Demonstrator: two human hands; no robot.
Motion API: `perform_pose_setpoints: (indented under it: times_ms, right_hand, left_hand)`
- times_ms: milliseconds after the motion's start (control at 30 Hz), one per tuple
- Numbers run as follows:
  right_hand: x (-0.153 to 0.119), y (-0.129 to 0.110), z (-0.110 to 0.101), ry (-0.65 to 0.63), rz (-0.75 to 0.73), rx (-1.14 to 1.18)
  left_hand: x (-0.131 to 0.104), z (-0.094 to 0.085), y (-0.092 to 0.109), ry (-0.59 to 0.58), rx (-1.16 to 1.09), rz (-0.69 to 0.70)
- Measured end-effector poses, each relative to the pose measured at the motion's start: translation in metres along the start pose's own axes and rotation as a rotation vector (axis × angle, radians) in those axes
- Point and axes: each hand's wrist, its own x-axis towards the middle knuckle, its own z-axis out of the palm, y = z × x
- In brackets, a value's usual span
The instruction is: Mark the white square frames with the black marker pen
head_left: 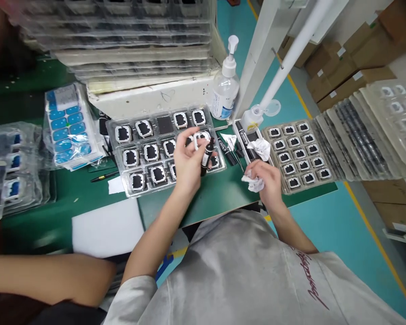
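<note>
My left hand (186, 164) is closed over the clear plastic tray (130, 192). In its fingers are a black marker (206, 158) with a white label, held upright, and a small white-rimmed part (199, 135). More white-rimmed parts with dark centres, such as this part (151, 152), sit in the tray's pockets. My right hand (269, 178) pinches a crumpled white tissue (253, 182) near the table's front edge. Another crumpled tissue (261, 148) lies just beyond it, on a narrow white box (238, 128) that also holds a marker.
A pump bottle (223, 92) and a small white bottle (252, 119) stand behind my hands. Stacked trays (138, 58) rise at the back. At right is another filled tray (299, 155). Blue-patterned sheets (69, 126) lie left. A co-worker's arm (50, 277) reaches in at lower left.
</note>
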Motion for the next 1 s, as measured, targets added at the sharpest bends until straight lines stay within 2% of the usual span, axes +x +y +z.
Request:
perform_pose_setpoints:
  times_ms: [200,300,367,433,533,633,767,900,1000]
  right_hand:
    - [-0.005,0.006,0.038,-0.155,-0.135,-0.361]
    - [-0.001,0.013,0.043,-0.131,-0.184,-0.402]
    - [0.001,0.015,0.038,-0.096,-0.211,-0.437]
    - [0.001,0.014,0.027,-0.038,-0.234,-0.501]
    - [0.005,0.010,0.007,0.070,-0.257,-0.610]
    - [0.016,0.008,-0.007,0.074,-0.260,-0.778]
    - [0.031,0.009,0.000,-0.055,-0.186,-1.304]
    - [0.035,0.008,0.012,-0.086,-0.215,-1.391]
    - [0.036,0.008,0.011,-0.083,-0.236,-1.422]
  left_hand:
    - [-0.023,0.049,-0.011,0.003,-0.166,-0.039]
    - [-0.026,0.061,-0.014,0.025,-0.160,-0.018]
    - [-0.024,0.062,-0.017,0.019,-0.125,0.025]
    - [-0.019,0.056,-0.021,0.011,-0.072,0.094]
    - [-0.008,0.038,-0.025,0.012,0.031,0.168]
    - [-0.001,0.015,-0.026,0.029,0.119,0.161]
    - [-0.003,-0.005,-0.027,0.033,0.151,0.159]
    - [-0.014,-0.009,-0.030,0.074,0.221,0.208]
    - [-0.021,-0.015,-0.024,0.151,0.445,0.334]
